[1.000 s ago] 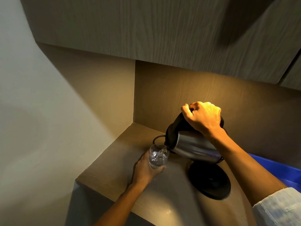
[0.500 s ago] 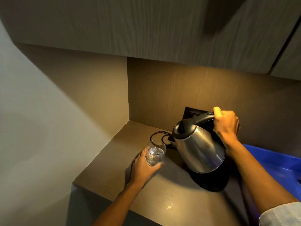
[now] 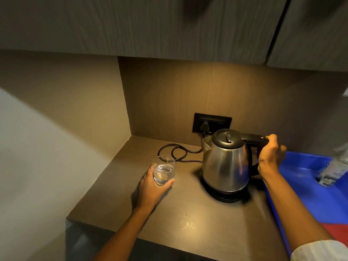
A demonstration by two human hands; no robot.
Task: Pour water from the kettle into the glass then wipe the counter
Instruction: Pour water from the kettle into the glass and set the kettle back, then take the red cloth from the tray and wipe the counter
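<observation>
A steel kettle [image 3: 225, 162] with a black lid stands upright on its round black base [image 3: 224, 194] on the brown counter [image 3: 197, 228]. My right hand [image 3: 271, 157] is wrapped around the kettle's black handle at its right side. To the left, a clear glass [image 3: 163, 170] holding some water stands on the counter, and my left hand [image 3: 152, 187] grips it from the front. A small wet patch [image 3: 187, 224] glistens on the counter near the front edge.
A black cord [image 3: 175, 153] loops behind the glass to a wall socket [image 3: 211, 122]. A blue tray [image 3: 308, 194] lies at the right with a plastic bottle [image 3: 333, 170] and a red cloth [image 3: 337, 232]. Cabinets [image 3: 150, 25] hang overhead. The wall closes the left side.
The kettle has gone from tilted over the glass to upright on its base. My right hand stays on the handle. The glass has stayed in my left hand, now holding water.
</observation>
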